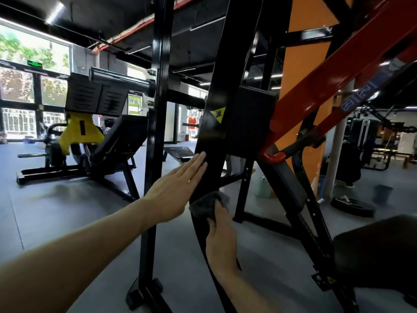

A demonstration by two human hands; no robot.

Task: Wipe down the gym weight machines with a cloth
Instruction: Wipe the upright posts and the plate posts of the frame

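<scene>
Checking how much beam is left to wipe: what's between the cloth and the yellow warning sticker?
In the head view, only bare black beam, with the left hand's fingertips resting on it between the cloth and sticker.

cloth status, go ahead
Left hand flat on the black upright, steadying. Right hand presses the grey cloth to the same upright. Nothing in the way.

An orange pillar (300,91) stands at the back, a green bottle (263,186) and a weight plate (352,205) on the floor (56,213) near it.
</scene>
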